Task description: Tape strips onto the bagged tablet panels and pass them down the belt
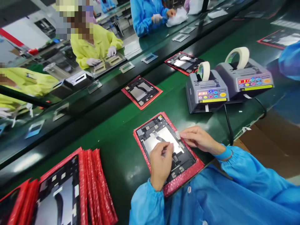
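Note:
A dark tablet-like back panel with a silver centre, small white pads and a black ribbon (161, 136) lies in a red bubble bag (185, 181) on the green belt (122, 162). My left hand (160, 165) rests over the panel's middle, its fingertips pinched against the silver area, and what lies between them is hidden. My right hand (198, 140) reaches in from the right, with its fingertips on a small white tape piece (178, 135) at the panel's edge.
Two grey tape dispensers with white rolls (206, 90) (243, 75) stand to the right. Red-bagged panels (79, 184) are stacked at lower left, and another bagged panel (142, 92) lies ahead. Co-workers in yellow (93, 47) and blue (147, 15) sleeves work beyond a dark rail (103, 95).

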